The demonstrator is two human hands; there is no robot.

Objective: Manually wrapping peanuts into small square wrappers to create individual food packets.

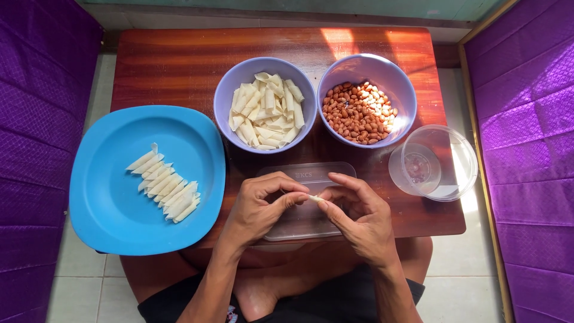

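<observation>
head view: the left hand (258, 206) and right hand (359, 215) meet above a clear lid (305, 173) on the wooden desk (173, 66), fingertips of both pinched together on one pale pasta tube (314, 198). more tubes lie on the blue plate (107, 209); bowls of pasta (224, 96) and peanuts (403, 96) stand behind.

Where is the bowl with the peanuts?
In the head view, the bowl of peanuts sits at the far right of the wooden table, beside the bowl of pasta tubes and just behind the clear plastic cup.
</observation>
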